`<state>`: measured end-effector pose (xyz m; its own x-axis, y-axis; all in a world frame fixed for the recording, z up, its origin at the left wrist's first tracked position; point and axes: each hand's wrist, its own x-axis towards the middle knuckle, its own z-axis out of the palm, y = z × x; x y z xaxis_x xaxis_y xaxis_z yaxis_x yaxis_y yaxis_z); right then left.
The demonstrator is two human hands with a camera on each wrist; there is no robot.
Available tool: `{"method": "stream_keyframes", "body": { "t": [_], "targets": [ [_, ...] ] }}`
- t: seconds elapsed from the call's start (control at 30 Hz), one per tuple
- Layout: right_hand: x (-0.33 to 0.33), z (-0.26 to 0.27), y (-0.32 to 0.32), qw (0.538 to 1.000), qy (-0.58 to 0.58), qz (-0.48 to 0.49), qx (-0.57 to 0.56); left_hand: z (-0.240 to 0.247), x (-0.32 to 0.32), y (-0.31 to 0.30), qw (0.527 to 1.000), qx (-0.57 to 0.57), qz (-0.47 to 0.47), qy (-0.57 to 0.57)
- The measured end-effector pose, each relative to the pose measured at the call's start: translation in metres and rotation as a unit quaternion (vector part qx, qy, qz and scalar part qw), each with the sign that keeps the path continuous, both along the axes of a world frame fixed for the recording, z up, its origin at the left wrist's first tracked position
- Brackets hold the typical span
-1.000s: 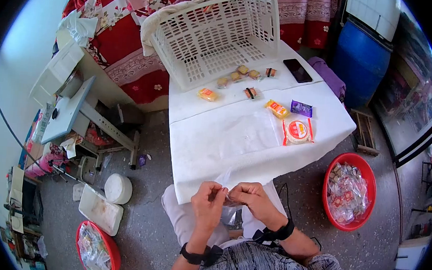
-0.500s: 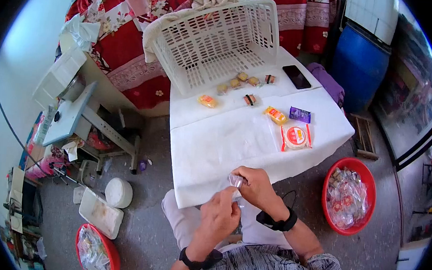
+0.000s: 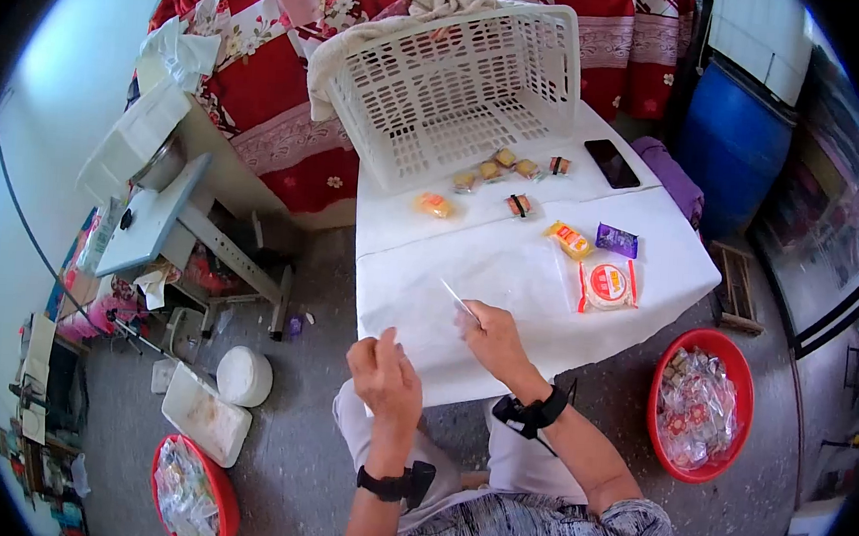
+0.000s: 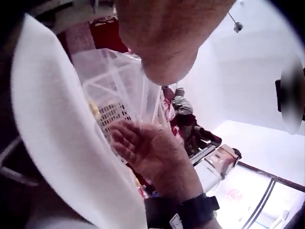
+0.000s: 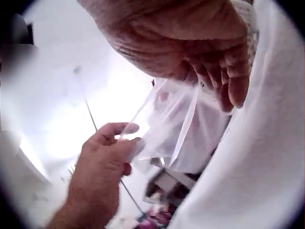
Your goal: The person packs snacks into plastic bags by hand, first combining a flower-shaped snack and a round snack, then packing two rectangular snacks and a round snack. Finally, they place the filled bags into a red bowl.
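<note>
A clear plastic bag [image 5: 178, 129] is stretched between the two hands over the front of the white-covered table [image 3: 406, 316]. My left hand [image 3: 385, 376] pinches one side of its edge between thumb and finger, as the right wrist view shows. On the other side, my right hand [image 3: 497, 344] holds the bag with curled fingers. Farther back on the cloth lie a round cracker pack [image 3: 608, 284], a yellow packet [image 3: 569, 240], a purple packet [image 3: 617, 240], another yellow-wrapped snack [image 3: 434, 205] and several small wrapped pieces [image 3: 489, 170].
A white slotted basket [image 3: 462, 91] lies tipped at the table's back, a phone [image 3: 611, 164] beside it. Red tubs of wrapped goods stand on the floor: a right tub [image 3: 655, 403] and a left tub [image 3: 231, 513]. A blue barrel [image 3: 732, 140] is at back right.
The hands were close together at the bunched bag; now they are apart, the left hand farther left, with the bag spread between them. The head view has shifted slightly.
</note>
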<state>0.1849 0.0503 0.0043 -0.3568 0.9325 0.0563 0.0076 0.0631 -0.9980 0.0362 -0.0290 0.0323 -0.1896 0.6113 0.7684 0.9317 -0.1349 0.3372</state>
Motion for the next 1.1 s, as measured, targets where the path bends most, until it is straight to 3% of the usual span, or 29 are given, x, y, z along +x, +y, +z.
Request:
{"method": "stream_keyframes", "body": {
  "t": [0.03, 0.07, 0.1, 0.17, 0.27, 0.37, 0.43, 0.5, 0.6, 0.67, 0.8, 0.87, 1.0, 1.1],
  "targets": [
    [0.001, -0.01, -0.003, 0.976, -0.162, -0.074, 0.127, -0.012, -0.001, -0.001, 0.999, -0.039, -0.007, 0.014],
    [0.001, -0.019, -0.003, 0.904, -0.316, -0.143, 0.249, -0.023, 0.0, -0.003, 0.999, -0.041, -0.005, 0.012],
    [0.001, -0.014, -0.006, 0.905, -0.318, -0.139, 0.247, -0.032, 0.005, -0.007, 0.994, -0.097, -0.038, 0.015],
    [0.003, -0.005, -0.017, 0.851, -0.389, -0.168, 0.311, -0.047, 0.015, -0.016, 0.985, -0.16, -0.067, 0.014],
    [0.006, -0.004, -0.015, 0.865, -0.404, -0.067, 0.291, -0.055, 0.021, -0.023, 0.972, -0.217, -0.091, -0.004],
    [0.0, 0.011, -0.008, 0.861, -0.416, -0.04, 0.291, -0.046, 0.019, -0.019, 0.986, -0.145, -0.084, -0.026],
    [-0.009, 0.011, 0.005, 0.867, -0.382, -0.068, 0.314, -0.036, 0.009, -0.01, 0.996, -0.06, -0.073, -0.002],
    [-0.017, 0.01, 0.017, 0.869, -0.347, -0.099, 0.337, -0.031, 0.0, 0.001, 0.996, -0.045, -0.073, 0.021],
    [-0.021, 0.001, 0.031, 0.833, -0.37, -0.109, 0.397, -0.025, -0.009, 0.013, 0.996, -0.046, -0.06, 0.055],
    [-0.022, -0.02, 0.044, 0.811, -0.484, -0.045, 0.325, -0.03, -0.014, 0.024, 0.993, -0.079, -0.047, 0.067],
    [-0.015, -0.004, 0.044, 0.803, -0.484, -0.018, 0.347, -0.04, -0.015, 0.032, 0.989, -0.124, -0.074, 0.037],
    [-0.016, 0.009, 0.041, 0.793, -0.402, -0.023, 0.457, -0.043, -0.012, 0.037, 0.987, -0.136, -0.088, 0.016],
    [-0.025, -0.005, 0.049, 0.77, -0.408, 0.026, 0.49, -0.04, -0.004, 0.05, 0.985, -0.131, -0.106, -0.033],
    [-0.029, -0.009, 0.053, 0.842, -0.368, 0.117, 0.376, -0.036, -0.011, 0.06, 0.986, -0.115, -0.115, -0.043]
  ]
}}
